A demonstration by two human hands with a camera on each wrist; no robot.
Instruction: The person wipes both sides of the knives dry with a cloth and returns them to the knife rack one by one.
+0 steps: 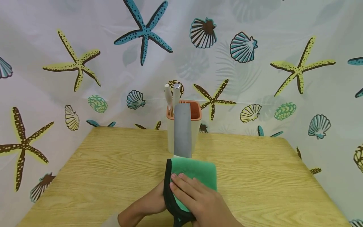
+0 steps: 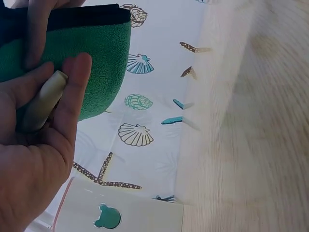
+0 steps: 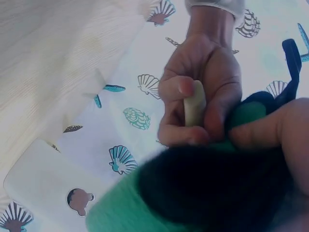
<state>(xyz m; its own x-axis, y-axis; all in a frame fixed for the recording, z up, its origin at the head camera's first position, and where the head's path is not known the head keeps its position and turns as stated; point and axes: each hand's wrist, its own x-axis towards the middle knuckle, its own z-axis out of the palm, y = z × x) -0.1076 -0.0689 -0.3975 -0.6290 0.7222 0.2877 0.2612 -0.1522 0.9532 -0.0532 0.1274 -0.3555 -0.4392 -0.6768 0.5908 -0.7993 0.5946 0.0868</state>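
Note:
A cleaver with a broad grey blade points away from me, above the wooden table. Its pale handle lies in my left hand, the fingers curled round it, as both wrist views show. A green cloth with black edging is folded over the handle end of the cleaver and hides that part from above. My right hand holds the cloth, several fingers laid across its top and the thumb beneath.
Behind the blade stands a white knife holder with an orange rim. Two white-handled utensils stick up from it. The wood-grain table meets a hanging sheet printed with starfish and shells at the back and sides.

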